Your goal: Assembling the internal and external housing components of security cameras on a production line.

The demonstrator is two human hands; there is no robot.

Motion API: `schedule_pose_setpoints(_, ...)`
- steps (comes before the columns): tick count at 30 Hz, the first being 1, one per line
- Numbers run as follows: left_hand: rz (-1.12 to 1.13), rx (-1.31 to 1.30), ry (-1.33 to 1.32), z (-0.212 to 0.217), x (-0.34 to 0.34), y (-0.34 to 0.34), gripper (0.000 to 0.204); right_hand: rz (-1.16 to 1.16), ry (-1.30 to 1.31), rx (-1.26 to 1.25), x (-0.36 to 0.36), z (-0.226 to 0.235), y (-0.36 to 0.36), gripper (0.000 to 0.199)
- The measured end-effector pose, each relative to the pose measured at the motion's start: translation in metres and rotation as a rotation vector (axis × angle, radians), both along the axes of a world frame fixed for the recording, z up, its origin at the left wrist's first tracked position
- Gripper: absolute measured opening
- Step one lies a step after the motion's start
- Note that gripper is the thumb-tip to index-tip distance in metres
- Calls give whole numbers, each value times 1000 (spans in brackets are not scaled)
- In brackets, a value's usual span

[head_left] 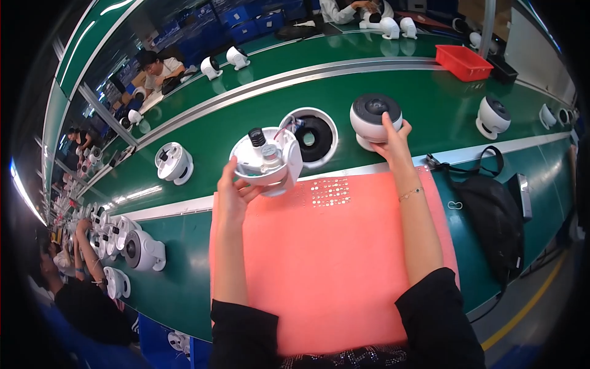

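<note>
We log one open white housing (265,161), motor stub showing on top, raised above the far edge of the pink mat (332,270) on the green bench (184,289), at 11 o'clock from mat centre; our left hand (232,198) has its fingers curled under it, gripping. Our right hand (393,142) rests spread fingers on a closed white round unit (372,117) at 1 o'clock. Between them lies a white ring part (313,136); small round screws (326,192) sit just below it on the mat.
</note>
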State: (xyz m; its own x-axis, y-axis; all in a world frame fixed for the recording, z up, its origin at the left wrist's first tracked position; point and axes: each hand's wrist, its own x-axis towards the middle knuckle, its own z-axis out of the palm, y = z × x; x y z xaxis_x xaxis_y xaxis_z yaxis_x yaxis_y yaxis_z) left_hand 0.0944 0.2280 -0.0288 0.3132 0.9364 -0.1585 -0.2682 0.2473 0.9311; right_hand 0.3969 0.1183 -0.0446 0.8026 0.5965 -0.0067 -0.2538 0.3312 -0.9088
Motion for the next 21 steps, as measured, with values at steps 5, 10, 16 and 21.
schedule_pose_setpoints(5, -27, 60, 31, 17, -53, -3, 52, -386, -715, -441, 9, 0, 6, 84)
schedule_pose_setpoints(10, -57, 89, 42, 16, -82, 6, 47, 366, -1452, -226, -70, 81, -23, 55)
schedule_pose_setpoints(16, -31, 63, -13, 17, -107, 18, 49, 414, -1945, -402, -167, 75, -27, 34)
schedule_pose_setpoints(21, -197, -62, -206, -7, -134, 39, 43, 459, -1810, -119, -178, 94, -32, 24)
